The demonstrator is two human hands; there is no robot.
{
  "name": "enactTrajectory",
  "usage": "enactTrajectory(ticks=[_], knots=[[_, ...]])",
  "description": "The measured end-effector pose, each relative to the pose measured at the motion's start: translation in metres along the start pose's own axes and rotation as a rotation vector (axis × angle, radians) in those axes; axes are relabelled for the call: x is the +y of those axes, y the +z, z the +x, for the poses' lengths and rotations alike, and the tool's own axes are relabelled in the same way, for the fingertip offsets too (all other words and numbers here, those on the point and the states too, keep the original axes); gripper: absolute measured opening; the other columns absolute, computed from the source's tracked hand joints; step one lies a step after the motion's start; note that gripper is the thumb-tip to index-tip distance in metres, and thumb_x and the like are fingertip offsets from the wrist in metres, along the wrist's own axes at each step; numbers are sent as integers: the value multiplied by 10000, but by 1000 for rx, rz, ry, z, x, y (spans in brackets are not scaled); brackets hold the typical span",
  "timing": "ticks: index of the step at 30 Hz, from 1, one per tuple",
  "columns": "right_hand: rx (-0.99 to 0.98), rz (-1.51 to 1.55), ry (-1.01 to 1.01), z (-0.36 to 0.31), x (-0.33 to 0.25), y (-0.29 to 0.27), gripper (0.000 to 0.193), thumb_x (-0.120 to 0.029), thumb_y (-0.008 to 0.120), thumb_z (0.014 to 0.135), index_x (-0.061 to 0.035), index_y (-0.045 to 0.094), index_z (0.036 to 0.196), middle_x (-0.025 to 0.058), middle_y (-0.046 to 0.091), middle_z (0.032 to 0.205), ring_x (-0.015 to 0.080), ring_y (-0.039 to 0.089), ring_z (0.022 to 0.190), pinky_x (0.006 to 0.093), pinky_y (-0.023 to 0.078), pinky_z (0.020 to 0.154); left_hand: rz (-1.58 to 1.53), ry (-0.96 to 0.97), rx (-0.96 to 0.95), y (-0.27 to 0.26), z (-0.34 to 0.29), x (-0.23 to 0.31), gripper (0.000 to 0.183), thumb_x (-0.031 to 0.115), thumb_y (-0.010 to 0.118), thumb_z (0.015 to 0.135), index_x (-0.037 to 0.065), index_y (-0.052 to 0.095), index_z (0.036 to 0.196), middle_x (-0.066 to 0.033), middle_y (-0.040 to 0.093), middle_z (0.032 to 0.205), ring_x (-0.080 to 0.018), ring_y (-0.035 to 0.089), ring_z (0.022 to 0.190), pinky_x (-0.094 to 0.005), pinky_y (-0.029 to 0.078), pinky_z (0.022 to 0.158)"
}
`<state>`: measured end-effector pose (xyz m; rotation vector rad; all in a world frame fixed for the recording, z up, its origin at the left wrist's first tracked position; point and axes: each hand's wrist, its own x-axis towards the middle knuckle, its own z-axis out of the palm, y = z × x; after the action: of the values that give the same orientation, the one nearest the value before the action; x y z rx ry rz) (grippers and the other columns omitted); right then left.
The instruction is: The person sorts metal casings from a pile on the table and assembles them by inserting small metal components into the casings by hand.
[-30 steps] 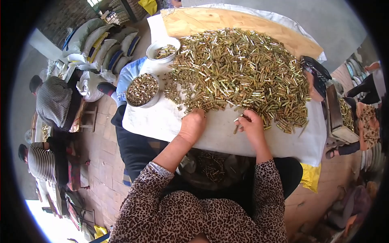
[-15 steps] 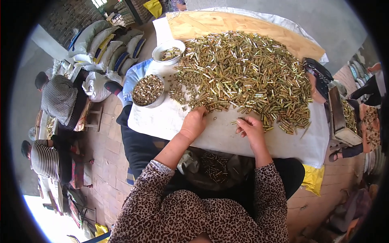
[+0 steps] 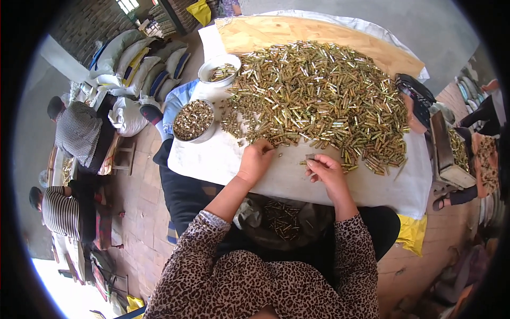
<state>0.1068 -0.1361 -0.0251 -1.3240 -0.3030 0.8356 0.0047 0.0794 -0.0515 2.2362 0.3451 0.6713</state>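
Observation:
A large heap of slim gold-coloured metal cylinders [image 3: 319, 95] covers much of the white-covered table [image 3: 207, 162]. Smaller loose metal pieces [image 3: 241, 114] lie along its left side. My left hand [image 3: 257, 159] rests at the heap's near edge, fingers pinched together and pointing to the small pieces; anything between them is hidden. To its right, my right hand [image 3: 325, 169] is closed, thumb against fingers, just above the cloth. A short gold cylinder [image 3: 303, 162] pokes out from its fingertips. One tiny piece [image 3: 280, 154] lies on the cloth between my hands.
At the left stand a bowl of small metal pieces [image 3: 194, 121] and a white bowl with cylinders [image 3: 219, 70]. A wooden board [image 3: 319, 33] borders the heap's far side. Below the table edge, a dark bag [image 3: 284, 220] on my lap holds more cylinders. Other people sit working at both sides.
My right hand has shifted slightly left, with the gold cylinder still in its fingertips. My left hand has barely moved. The view has tilted a little.

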Motion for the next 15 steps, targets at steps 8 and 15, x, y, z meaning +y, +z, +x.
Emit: enactTrajectory(ticks=[8,15], knots=[[21,-77,-7,-3,6,8,173,-185,627,916,-14,638,929,11,624,733,74,587,616,203,440,516,-1204,-738,-192,-2,-17,54,94,60,642,891,54,576,824,-74,646,710,-44,367,400,-197,237,354],[94,-124,-34,-7,8,17,225,-230,662,895,-30,637,795,1,605,658,56,549,520,192,398,448,-1354,-868,-184,8,-30,61,104,113,617,921,40,603,848,-27,590,699,-46,311,395,-200,211,356]])
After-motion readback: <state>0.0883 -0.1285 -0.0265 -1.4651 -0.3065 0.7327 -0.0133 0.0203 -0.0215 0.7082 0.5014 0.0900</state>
